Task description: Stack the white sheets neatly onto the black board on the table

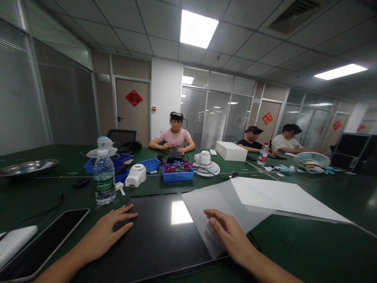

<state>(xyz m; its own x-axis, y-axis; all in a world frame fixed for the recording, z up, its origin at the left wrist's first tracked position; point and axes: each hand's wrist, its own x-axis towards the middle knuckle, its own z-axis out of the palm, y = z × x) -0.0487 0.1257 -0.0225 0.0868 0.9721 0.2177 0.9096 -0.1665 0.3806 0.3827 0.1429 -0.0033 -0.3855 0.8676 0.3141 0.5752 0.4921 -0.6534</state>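
Note:
A flat glossy black panel (pixel 156 236), like a display screen, lies on the table in front of me, reflecting a ceiling light. My left hand (pixel 113 226) rests at its left edge with fingers spread. A translucent sheet (pixel 203 216) covers the panel's right part and reaches past it to the right. Over this sheet is my right hand (pixel 228 232), its fingers loosely bent and thumb apart, with nothing visibly gripped. Whether it touches the sheet, I cannot tell. White sheets (pixel 282 196) lie farther right, partly under the translucent one.
A water bottle (pixel 105 179) stands beyond my left hand, with a phone (pixel 47 239) nearer me. Blue bins (pixel 178 176), one full of wires, and white fan parts (pixel 137 175) sit ahead. A metal tray (pixel 28 168) is far left. A person (pixel 173 137) works opposite; two others sit right.

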